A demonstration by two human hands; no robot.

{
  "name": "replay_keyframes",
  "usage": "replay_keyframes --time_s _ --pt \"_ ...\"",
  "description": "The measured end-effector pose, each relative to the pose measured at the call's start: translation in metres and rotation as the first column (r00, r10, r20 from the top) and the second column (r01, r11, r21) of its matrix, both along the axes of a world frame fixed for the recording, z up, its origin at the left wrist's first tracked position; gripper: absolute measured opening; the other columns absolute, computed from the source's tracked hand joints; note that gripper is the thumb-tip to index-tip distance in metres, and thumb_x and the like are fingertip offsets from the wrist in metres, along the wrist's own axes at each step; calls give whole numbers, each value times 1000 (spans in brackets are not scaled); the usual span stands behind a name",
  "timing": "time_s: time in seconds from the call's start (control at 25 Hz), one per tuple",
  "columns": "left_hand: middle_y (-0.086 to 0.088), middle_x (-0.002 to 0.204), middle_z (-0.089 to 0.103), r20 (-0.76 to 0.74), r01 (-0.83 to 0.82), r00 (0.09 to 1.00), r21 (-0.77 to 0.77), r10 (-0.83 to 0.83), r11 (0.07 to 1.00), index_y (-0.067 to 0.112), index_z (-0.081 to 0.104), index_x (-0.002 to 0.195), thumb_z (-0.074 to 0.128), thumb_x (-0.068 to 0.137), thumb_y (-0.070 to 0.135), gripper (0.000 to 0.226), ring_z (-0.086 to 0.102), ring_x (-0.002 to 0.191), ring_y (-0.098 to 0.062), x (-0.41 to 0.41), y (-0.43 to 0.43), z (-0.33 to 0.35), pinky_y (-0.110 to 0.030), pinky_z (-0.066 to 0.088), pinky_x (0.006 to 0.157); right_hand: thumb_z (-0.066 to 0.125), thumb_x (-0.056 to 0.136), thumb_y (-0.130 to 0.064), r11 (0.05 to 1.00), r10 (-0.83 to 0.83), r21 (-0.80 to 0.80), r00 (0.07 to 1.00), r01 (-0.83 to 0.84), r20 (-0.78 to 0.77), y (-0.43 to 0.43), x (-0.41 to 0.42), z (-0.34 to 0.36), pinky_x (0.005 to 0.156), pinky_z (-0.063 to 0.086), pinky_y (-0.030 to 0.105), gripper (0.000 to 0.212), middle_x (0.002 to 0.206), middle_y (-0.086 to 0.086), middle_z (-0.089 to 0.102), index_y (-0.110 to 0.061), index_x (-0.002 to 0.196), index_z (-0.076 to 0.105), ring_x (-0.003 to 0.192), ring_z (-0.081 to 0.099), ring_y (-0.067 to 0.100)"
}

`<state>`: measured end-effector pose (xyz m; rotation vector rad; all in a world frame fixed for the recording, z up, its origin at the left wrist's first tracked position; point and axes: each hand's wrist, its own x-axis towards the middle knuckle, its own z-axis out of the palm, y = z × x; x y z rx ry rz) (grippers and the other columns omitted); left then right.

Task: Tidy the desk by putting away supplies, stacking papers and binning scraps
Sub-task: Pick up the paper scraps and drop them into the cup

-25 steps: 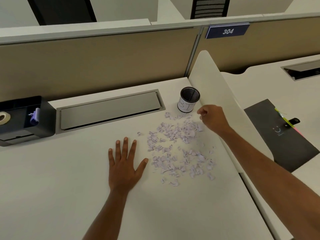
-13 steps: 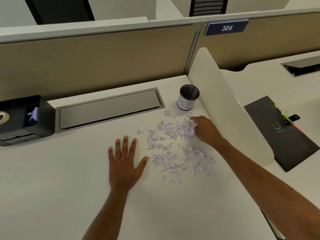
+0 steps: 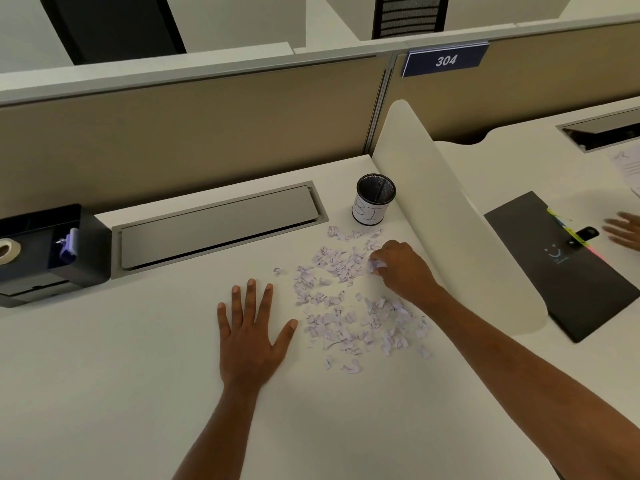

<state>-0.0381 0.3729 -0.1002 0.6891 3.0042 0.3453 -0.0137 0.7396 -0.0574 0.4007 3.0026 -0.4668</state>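
Several small pale lilac paper scraps (image 3: 349,306) lie scattered on the white desk (image 3: 104,375). A black mesh cup (image 3: 375,199) with a white label stands upright just behind them, by the curved divider. My right hand (image 3: 403,268) is down at the far right part of the pile, fingers curled around a few scraps (image 3: 376,265). Left of the pile, my left hand (image 3: 252,330) lies flat on the desk, fingers spread, holding nothing.
A grey cable flap (image 3: 218,223) runs along the back. A black organiser (image 3: 48,251) with a tape roll sits at far left. Beyond the white divider (image 3: 450,220), another desk holds a black folder (image 3: 568,265), papers and another person's hand (image 3: 625,230).
My right hand came down from beside the cup into the pile and closed on some scraps. My left hand stayed flat in place. Another person's hand appeared at the right edge.
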Motion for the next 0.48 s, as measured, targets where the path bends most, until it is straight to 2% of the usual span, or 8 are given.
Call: replay_keyframes --time_s 0.08,0.24,0.4,0.48 --pt "0 185 -2 -4 -2 1000 3 2 1000 32 11 175 31 102 80 90 -6 171 -28 0 0 0 -62 10 136 73 91 -10 999 -31 11 999 31 -8 0 -2 1 64 56 39 13 93 6 67 -17 100 80 83 65 27" --pt "0 185 -3 -6 -2 1000 1 2 1000 32 11 175 30 102 81 90 -6 171 -28 1 0 1 -62 10 136 74 89 -6 986 -138 -101 990 136 -8 1 -4 11 68 44 29 10 93 8 72 -13 93 80 85 67 25" --pt "-1 185 -2 -9 1 1000 11 0 1000 31 11 175 31 102 80 90 -5 171 -29 0 0 0 -63 10 136 78 88 -6 946 -239 -243 968 214 -80 7 -3 27 71 49 23 10 92 3 77 -12 94 82 83 70 18" --pt "-1 185 -1 -9 1 1000 15 0 1000 31 12 175 31 102 80 90 -5 171 -29 0 0 0 -63 10 136 80 86 -7 930 -270 -282 959 236 -88 12 -5 36 67 46 13 11 87 0 77 -14 93 83 78 69 14"
